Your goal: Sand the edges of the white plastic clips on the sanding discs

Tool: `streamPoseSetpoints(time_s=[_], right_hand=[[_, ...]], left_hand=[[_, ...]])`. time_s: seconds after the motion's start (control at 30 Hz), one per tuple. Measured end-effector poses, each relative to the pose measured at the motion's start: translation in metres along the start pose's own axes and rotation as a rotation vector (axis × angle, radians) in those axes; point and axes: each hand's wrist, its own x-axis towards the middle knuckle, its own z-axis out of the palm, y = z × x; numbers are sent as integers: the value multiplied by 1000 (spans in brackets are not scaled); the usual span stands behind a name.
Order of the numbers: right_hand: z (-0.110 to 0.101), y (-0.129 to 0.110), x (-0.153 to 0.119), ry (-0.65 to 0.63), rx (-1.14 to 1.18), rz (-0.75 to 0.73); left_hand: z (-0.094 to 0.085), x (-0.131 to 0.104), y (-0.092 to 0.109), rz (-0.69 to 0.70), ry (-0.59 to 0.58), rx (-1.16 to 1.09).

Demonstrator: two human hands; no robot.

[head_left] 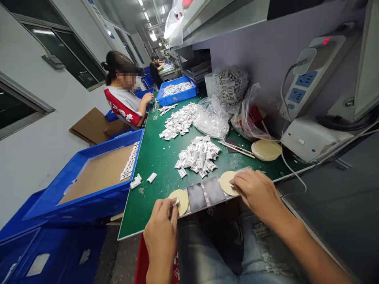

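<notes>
My left hand [161, 221] pinches a small white plastic part [177, 202] against the left pale-yellow round disc [183, 201], which looks like sandpaper. At the right yellow disc [225, 182], my right hand [254, 187] is closed in a pinch on another white plastic part [231, 185], mostly covered by the fingers. Between the discs lie two dark grey abrasive-looking rectangles [197, 197] along the table's front edge. Just beyond them rises a pile of white plastic parts [199, 156]. Several loose white parts [152, 178] rest near the left edge.
The green table [139, 213] also bears a farther pile of parts [180, 120], plastic bags [213, 118], thin sticks [237, 149] and spare yellow discs [266, 150]. A blue tray [97, 199] with lined-up parts stands left. A co-worker [124, 94] sits beyond it. A power strip [310, 75] hangs right.
</notes>
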Motion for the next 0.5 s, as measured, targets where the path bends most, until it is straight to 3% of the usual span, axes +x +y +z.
streamPoseSetpoints(time_s=[0.5], right_hand=[[4,4,5,5,72,-44]], left_hand=[[-6,12,-3,33,-95,-29]])
